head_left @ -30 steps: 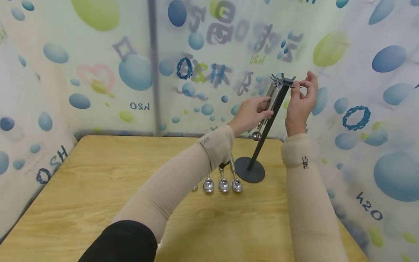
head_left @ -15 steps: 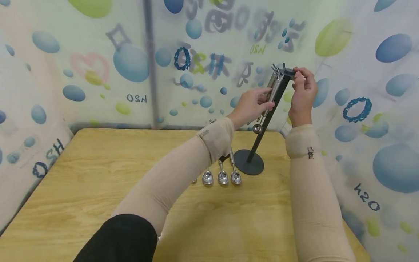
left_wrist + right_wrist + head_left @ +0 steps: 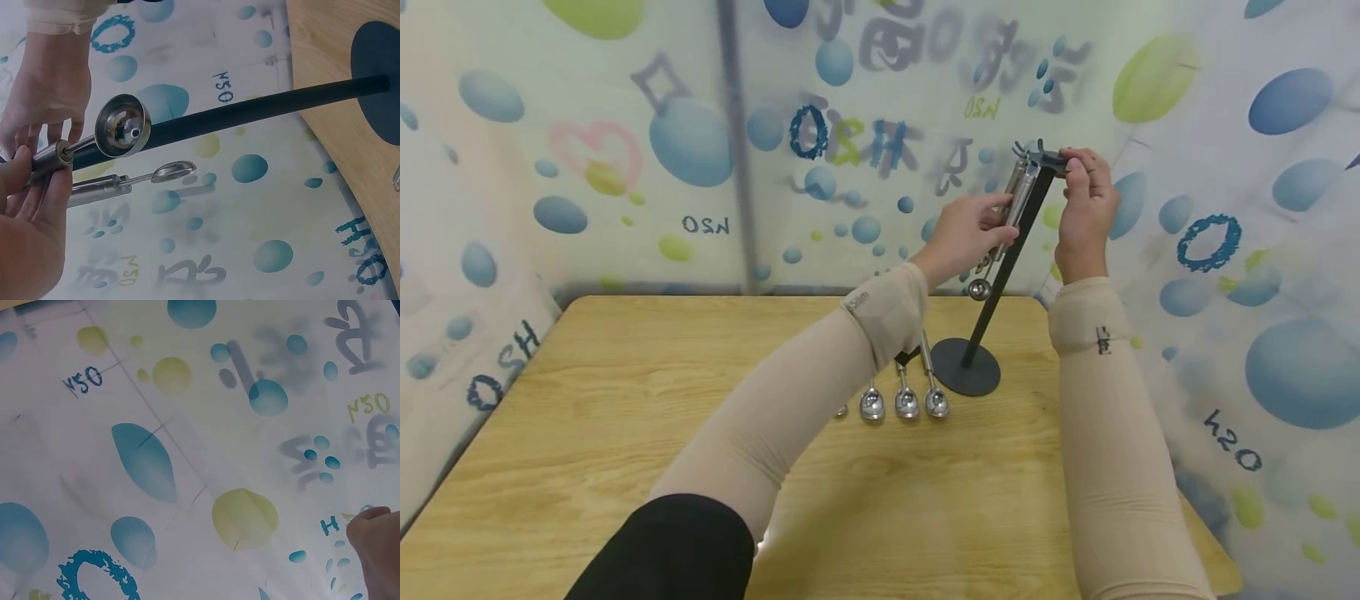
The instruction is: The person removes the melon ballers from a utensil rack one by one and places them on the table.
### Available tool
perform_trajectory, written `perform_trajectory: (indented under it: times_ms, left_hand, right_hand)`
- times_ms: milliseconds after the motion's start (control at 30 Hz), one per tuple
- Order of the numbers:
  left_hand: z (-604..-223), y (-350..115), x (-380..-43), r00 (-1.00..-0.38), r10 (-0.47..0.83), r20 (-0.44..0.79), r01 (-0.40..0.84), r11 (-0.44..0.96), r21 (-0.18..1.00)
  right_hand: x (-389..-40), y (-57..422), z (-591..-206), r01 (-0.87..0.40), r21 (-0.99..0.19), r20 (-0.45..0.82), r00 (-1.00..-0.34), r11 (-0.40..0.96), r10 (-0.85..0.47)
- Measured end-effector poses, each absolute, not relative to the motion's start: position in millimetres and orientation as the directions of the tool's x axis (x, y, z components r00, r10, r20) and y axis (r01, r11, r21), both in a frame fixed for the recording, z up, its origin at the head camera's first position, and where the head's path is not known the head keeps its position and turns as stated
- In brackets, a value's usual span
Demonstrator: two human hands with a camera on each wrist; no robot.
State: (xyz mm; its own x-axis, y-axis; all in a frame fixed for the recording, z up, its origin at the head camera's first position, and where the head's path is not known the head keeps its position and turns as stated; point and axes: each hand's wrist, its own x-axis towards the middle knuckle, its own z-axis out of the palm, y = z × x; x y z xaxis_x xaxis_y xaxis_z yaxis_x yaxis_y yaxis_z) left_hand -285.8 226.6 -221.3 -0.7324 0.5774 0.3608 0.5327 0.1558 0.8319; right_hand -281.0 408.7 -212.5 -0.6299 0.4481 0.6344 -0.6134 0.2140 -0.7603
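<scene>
In the head view my left hand [image 3: 966,237] pinches the steel handle of a round-bowled scoop [image 3: 122,128] between thumb and fingers. That scoop hangs bowl down beside the slanting pole of a dark utensil stand [image 3: 1011,250]. A second steel-handled utensil [image 3: 103,187], with a small, narrow-looking head, hangs next to it. My right hand [image 3: 1086,208] grips the right side of the stand's hooked top [image 3: 1041,158] with thumb and fingers. Only a bit of my right hand [image 3: 378,550] enters the right wrist view, at its right edge.
Several steel scoops [image 3: 907,403] lie in a row on the wooden table [image 3: 880,500], left of the stand's round base [image 3: 962,371]. My left sleeve [image 3: 790,383] covers some of their handles. A patterned curtain [image 3: 685,250] closes off the back and sides.
My right hand's fingers, raised a second ago, have come down over the stand's hooked top. My left hand keeps its pinch on the scoop handle. The head view has shifted slightly.
</scene>
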Motion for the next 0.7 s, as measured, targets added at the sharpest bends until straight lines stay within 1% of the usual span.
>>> perform_trajectory:
  times_ms: [167, 400, 533, 700]
  left_hand:
    - [-218.3, 222.8, -284.0, -0.736, 0.567, 0.369, 0.531, 0.146, 0.835]
    - [-217.2, 216.1, -282.1, -0.738, 0.557, 0.380, 0.540, 0.150, 0.828]
    - [-218.7, 210.4, -280.3, -0.730, 0.558, 0.395, 0.554, 0.145, 0.820]
    - [-223.9, 202.8, -281.7, -0.734, 0.542, 0.409, 0.562, 0.147, 0.814]
  right_hand:
    - [-281.3, 411.0, -211.9, -0.592, -0.775, 0.620, -0.647, 0.221, 0.444]
    - [-280.4, 410.4, -213.2, -0.580, -0.793, 0.596, -0.672, 0.189, 0.438]
    - [-279.3, 409.4, -213.3, -0.581, -0.793, 0.595, -0.672, 0.183, 0.441]
    - [-277.7, 409.5, -212.8, -0.586, -0.788, 0.601, -0.665, 0.188, 0.443]
